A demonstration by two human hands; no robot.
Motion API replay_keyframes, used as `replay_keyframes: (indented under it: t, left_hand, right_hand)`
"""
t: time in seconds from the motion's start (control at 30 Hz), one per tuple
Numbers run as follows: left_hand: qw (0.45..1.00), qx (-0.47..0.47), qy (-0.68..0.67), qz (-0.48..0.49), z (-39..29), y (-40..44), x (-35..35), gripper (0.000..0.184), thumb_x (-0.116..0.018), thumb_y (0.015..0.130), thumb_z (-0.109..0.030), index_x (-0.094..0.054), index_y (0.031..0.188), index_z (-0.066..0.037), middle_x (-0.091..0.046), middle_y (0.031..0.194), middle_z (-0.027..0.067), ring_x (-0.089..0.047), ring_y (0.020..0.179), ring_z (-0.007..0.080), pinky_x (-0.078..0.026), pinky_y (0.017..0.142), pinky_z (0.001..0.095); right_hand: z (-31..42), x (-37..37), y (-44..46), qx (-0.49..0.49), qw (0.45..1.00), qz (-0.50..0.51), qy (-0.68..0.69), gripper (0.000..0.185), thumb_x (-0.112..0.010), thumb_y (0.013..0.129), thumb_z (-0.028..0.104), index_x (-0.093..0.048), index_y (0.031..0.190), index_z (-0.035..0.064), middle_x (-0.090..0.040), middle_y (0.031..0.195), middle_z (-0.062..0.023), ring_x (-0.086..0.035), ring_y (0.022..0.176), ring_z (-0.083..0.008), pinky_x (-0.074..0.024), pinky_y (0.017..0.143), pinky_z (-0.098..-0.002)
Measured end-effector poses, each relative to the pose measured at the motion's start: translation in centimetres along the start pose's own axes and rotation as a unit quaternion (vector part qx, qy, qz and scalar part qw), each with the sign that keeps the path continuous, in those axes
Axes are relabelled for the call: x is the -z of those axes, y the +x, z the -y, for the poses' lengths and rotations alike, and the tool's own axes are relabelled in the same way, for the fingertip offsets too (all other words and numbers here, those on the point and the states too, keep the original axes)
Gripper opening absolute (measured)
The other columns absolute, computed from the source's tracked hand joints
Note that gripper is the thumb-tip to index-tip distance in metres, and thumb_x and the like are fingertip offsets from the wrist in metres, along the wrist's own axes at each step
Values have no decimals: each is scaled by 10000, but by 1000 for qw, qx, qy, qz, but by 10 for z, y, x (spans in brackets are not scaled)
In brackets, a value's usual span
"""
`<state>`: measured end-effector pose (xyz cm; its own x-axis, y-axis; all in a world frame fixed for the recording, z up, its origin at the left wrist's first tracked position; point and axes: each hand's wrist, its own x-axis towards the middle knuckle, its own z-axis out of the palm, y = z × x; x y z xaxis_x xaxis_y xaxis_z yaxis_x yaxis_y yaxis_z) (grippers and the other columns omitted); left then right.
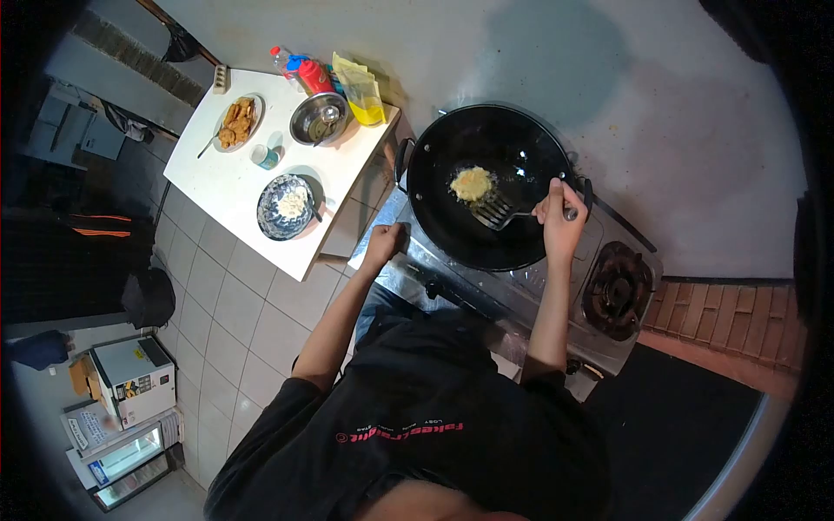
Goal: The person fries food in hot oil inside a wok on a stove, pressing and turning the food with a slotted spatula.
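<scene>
My right hand (561, 215) is closed around the handle of a slotted spatula (494, 214), whose head is inside a large black wok (473, 247). A battered, pale golden piece of food (472, 185) lies in the wok, right beside the spatula's slotted end. The wok has two side handles and stands on a metal gas stove (452, 287). My left hand (384, 245) is curled into a fist by the stove's left front corner, below the wok's left handle. Nothing shows in its fingers.
A bare burner (618, 290) is right of the wok. On the left, a white table (234, 187) holds a plate of fried food (236, 122), a cup (264, 156), a metal bowl (304, 122), a speckled bowl with white batter (282, 227), bottles and a yellow pouch (358, 91).
</scene>
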<state>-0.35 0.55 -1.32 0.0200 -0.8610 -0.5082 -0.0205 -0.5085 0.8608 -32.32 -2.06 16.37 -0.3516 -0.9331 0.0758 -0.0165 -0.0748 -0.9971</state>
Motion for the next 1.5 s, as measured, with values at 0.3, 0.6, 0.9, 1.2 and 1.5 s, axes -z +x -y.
replay_keyframes:
  t: [0.3, 0.6, 0.9, 1.2, 1.5]
  left_hand:
    - [1000, -8, -26, -5, -2, 0, -2, 507, -540, 965, -301, -464, 502, -109, -419, 464, -25, -347, 364, 95, -228, 380, 295]
    - [1000, -15, -11, -4, 0, 0, -1, 520, -540, 967, -312, -468, 492, -114, -414, 442, -22, -348, 352, 96, -229, 374, 299]
    - [1000, -9, -29, -2, -8, -6, -3, 508, -541, 971, -309, -469, 504, -120, -429, 460, -24, -358, 359, 95, -233, 372, 294]
    - [1000, -12, -26, -4, -1, -1, -2, 501, -544, 963, -294, -468, 501, -117, -424, 457, -21, -350, 366, 104, -239, 385, 300]
    - [1000, -9, -21, 13, -5, -2, -1, 503, -538, 960, -314, -485, 504, -108, -441, 463, -15, -367, 369, 108, -252, 386, 296]
  right_hand:
    - [5, 7, -24, 38, 994, 53, -85, 376, -598, 1010, 256, -508, 749, -1, -493, 651, -16, -496, 654, -83, -422, 664, -263]
    - [12, 9, -34, 19, 973, 47, -227, 371, -667, 959, 303, -600, 870, -51, -563, 815, -64, -581, 713, -154, -442, 687, -292]
    - [7, 6, -32, -5, 985, 127, -120, 224, -722, 915, 171, -640, 897, -37, -689, 853, -95, -696, 718, -129, -520, 609, -251]
    - [36, 1, -17, 11, 970, 115, -213, 155, -696, 920, 110, -647, 853, -22, -670, 680, -63, -685, 640, -101, -498, 587, -229]
    - [63, 6, 5, 64, 942, 161, -288, 202, -681, 922, 121, -605, 803, -22, -615, 597, -71, -624, 541, -91, -462, 530, -269]
